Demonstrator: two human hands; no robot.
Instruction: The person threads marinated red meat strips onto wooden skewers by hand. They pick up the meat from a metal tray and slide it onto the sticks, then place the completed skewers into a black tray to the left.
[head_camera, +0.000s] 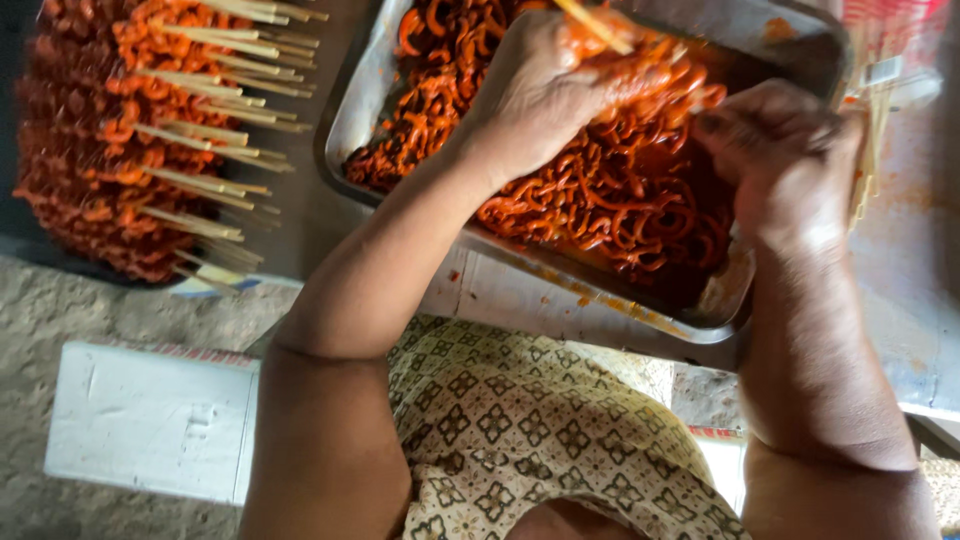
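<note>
Skewer pile (150, 130): far left, large heap of finished sticks loaded with red-orange curled pieces, bare wooden ends pointing right.
Metal tray (345, 120): centre, tilted across the frame on a pale stained surface, holding a mass of sauce-coated curled strips (620, 190).
White block (150, 420): lower left, on rough ground.
Patterned cloth (530, 430): bottom centre, cream with dark diamond motifs, between the forearms.
Left hand (550, 90): over the tray, fingers curled, closed on a wooden skewer (595, 25) and smeared with sauce.
Right hand (785, 160): at the tray's right edge, fingers bunched; what they pinch, cannot tell.
</note>
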